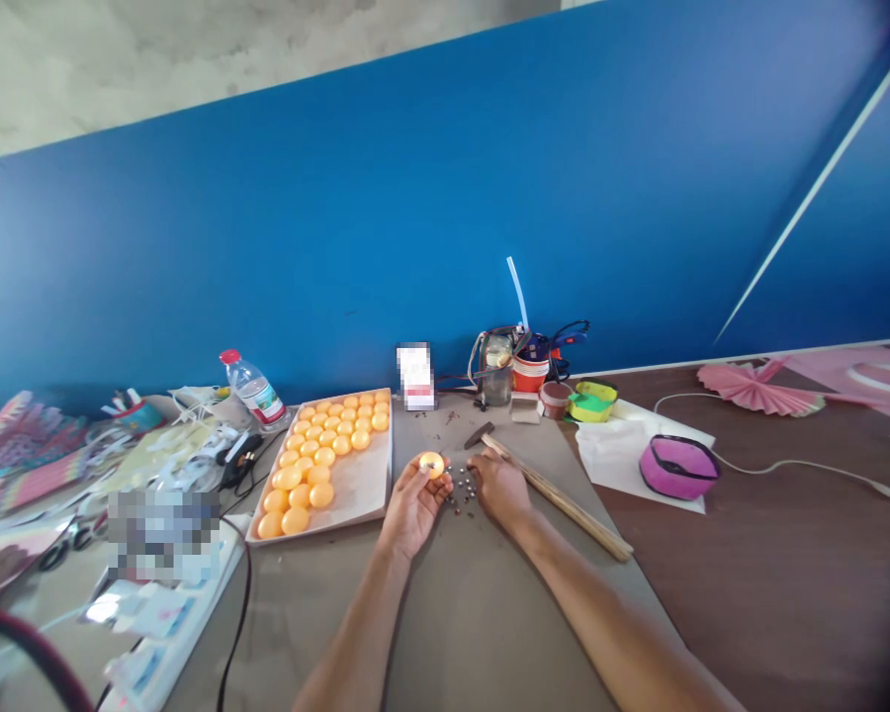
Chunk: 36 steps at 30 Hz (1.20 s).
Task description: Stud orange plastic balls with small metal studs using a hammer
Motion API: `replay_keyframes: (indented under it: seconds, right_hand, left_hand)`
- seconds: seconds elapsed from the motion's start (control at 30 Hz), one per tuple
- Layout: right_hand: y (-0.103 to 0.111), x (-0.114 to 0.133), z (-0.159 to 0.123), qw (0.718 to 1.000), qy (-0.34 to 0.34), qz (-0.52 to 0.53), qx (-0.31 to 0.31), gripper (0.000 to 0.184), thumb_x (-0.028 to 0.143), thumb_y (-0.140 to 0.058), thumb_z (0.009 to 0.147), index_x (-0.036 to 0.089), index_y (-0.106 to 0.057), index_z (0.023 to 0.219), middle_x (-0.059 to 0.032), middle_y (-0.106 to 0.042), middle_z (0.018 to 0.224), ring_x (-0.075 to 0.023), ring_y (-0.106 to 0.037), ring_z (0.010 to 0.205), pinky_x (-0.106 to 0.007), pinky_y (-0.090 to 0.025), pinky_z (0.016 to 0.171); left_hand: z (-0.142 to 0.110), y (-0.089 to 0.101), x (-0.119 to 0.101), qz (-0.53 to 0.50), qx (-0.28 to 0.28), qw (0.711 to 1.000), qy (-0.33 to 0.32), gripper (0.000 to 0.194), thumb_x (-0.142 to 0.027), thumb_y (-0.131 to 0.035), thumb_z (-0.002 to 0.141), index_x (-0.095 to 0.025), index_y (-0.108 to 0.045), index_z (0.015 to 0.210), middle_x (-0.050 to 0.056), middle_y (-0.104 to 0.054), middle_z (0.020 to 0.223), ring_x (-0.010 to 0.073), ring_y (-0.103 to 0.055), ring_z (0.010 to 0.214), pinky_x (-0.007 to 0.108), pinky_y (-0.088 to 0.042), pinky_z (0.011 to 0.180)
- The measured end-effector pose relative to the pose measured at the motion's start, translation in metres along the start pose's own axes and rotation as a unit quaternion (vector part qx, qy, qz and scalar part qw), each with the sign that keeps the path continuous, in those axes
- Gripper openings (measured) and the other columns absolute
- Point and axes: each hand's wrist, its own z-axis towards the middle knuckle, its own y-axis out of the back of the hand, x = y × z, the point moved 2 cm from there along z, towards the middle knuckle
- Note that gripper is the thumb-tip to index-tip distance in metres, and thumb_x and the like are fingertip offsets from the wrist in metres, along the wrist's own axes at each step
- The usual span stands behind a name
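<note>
My left hand [412, 512] is closed on an orange ping-pong ball [434, 462], with a small dark and shiny spot on the side facing me. My right hand [501, 489] rests low over the mat, its fingers bent and drawn together beside several small metal pieces [463, 487]. Whether a piece is between those fingertips is hidden. Just beyond and to the right of that hand lies a hammer [575, 506] with a wooden handle. Left of my hands, a shallow white box [363, 487] holds many more orange balls [324, 456] in rows.
A water bottle [256, 392] stands behind the box. Along the blue partition [445, 218] are a glass jar [496, 381], an orange cup [530, 372] and wires. A magenta ring-shaped item [678, 467] sits on white paper at right. Cables and papers clutter the left side.
</note>
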Motion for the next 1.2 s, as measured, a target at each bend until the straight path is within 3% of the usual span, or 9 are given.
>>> replay_keyframes:
  seconds: [0.23, 0.4, 0.6, 0.73, 0.87, 1.0, 1.1, 1.2]
  right_hand:
    - [-0.001, -0.003, -0.001, 0.999, -0.013, 0.036, -0.013, 0.023, 0.011, -0.045, 0.078, 0.018, -0.063, 0.091, -0.0068, -0.062, 0.090, -0.0150, -0.057, 0.079, -0.024, -0.037, 0.073]
    - [-0.002, -0.004, -0.001, 0.999, -0.013, 0.038, -0.015, 0.020, 0.012, -0.044, 0.078, 0.017, -0.063, 0.082, -0.0072, -0.062, 0.086, -0.0148, -0.057, 0.076, -0.023, -0.037, 0.069]
    - [0.001, -0.006, 0.000, 0.983, -0.029, 0.153, -0.099, 0.021, 0.013, -0.041, 0.078, 0.018, -0.061, 0.082, -0.0044, -0.064, 0.078, -0.0158, -0.058, 0.074, -0.025, -0.041, 0.071]
    - [0.003, -0.005, 0.002, 0.949, -0.026, 0.287, -0.126, 0.024, 0.017, -0.040, 0.077, 0.018, -0.062, 0.087, -0.0053, -0.066, 0.087, -0.0176, -0.059, 0.083, -0.030, -0.043, 0.078]
    - [0.005, 0.001, 0.003, 0.910, -0.040, 0.403, -0.085, 0.021, 0.024, -0.045, 0.075, 0.020, -0.064, 0.084, -0.0038, -0.066, 0.086, -0.0181, -0.059, 0.082, -0.032, -0.044, 0.076]
    - [0.003, 0.009, 0.003, 0.833, -0.086, 0.545, -0.035, 0.015, 0.028, -0.054, 0.069, 0.020, -0.061, 0.081, 0.0016, -0.059, 0.066, -0.0116, -0.051, 0.054, -0.025, -0.040, 0.054]
    - [0.002, 0.015, 0.001, 0.770, -0.088, 0.632, -0.009, 0.017, 0.030, -0.060, 0.066, 0.019, -0.058, 0.080, 0.0041, -0.055, 0.060, -0.0090, -0.047, 0.048, -0.023, -0.037, 0.049]
    - [0.003, 0.023, -0.003, 0.744, -0.089, 0.662, 0.031, 0.017, 0.030, -0.061, 0.066, 0.019, -0.057, 0.079, 0.0055, -0.053, 0.057, -0.0076, -0.045, 0.046, -0.021, -0.034, 0.047]
  left_hand:
    - [-0.001, -0.001, -0.002, -0.002, -0.008, 1.000, 0.000, 0.024, -0.022, -0.062, 0.075, -0.016, -0.056, 0.097, 0.008, -0.065, 0.096, 0.0107, -0.061, 0.072, 0.026, -0.049, 0.072]
    - [-0.001, -0.001, -0.001, -0.002, 0.000, 1.000, -0.001, 0.023, -0.022, -0.061, 0.076, -0.015, -0.056, 0.098, 0.008, -0.065, 0.097, 0.0104, -0.061, 0.072, 0.025, -0.049, 0.072]
    - [-0.002, -0.001, -0.002, 0.002, -0.006, 1.000, 0.007, 0.023, -0.022, -0.060, 0.077, -0.017, -0.055, 0.098, 0.008, -0.064, 0.098, 0.0106, -0.061, 0.072, 0.025, -0.049, 0.072]
    - [-0.002, 0.000, -0.002, 0.005, -0.011, 1.000, 0.012, 0.024, -0.024, -0.061, 0.076, -0.018, -0.054, 0.098, 0.007, -0.064, 0.097, 0.0108, -0.061, 0.071, 0.025, -0.049, 0.070]
    - [-0.001, 0.000, -0.001, 0.003, -0.009, 1.000, 0.013, 0.024, -0.024, -0.062, 0.075, -0.019, -0.055, 0.098, 0.005, -0.063, 0.097, 0.0105, -0.060, 0.071, 0.025, -0.048, 0.070]
    - [0.000, 0.000, -0.001, 0.001, -0.015, 1.000, 0.014, 0.023, -0.024, -0.064, 0.073, -0.018, -0.057, 0.094, 0.002, -0.063, 0.086, 0.0098, -0.058, 0.068, 0.024, -0.047, 0.069]
    - [0.000, 0.000, -0.001, -0.002, -0.012, 1.000, 0.014, 0.022, -0.024, -0.064, 0.072, -0.017, -0.058, 0.092, 0.002, -0.062, 0.083, 0.0100, -0.057, 0.067, 0.025, -0.046, 0.069]
    - [-0.001, -0.001, -0.001, -0.002, -0.005, 1.000, 0.013, 0.020, -0.024, -0.063, 0.073, -0.016, -0.058, 0.091, 0.002, -0.062, 0.082, 0.0103, -0.057, 0.067, 0.025, -0.045, 0.069]
